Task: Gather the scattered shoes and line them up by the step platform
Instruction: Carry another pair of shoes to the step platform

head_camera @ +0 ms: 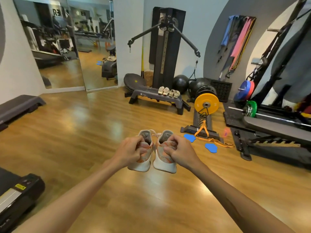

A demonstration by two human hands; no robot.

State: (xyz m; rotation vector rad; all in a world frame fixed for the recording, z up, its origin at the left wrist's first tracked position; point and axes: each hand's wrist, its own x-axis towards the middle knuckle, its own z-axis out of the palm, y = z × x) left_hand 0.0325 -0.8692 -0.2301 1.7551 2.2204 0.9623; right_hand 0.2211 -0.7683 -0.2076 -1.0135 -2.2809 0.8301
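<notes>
I hold a pair of white-and-orange sneakers in the air over the wooden floor, heels toward me. My left hand [129,153] grips the left sneaker [142,163] at its collar. My right hand [180,153] grips the right sneaker [165,163] the same way. Ahead stands the dark grey step platform [148,95]. Two pairs of cream shoes sit side by side on its right end: one pair [163,90] and another [174,93].
Two blue sliders [190,137] [211,147] and an orange strap handle [204,130] lie on the floor to the right. A yellow weight plate [206,102], black balls, a cable machine and a bench crowd the right. Another step [18,105] and a treadmill [18,195] sit left.
</notes>
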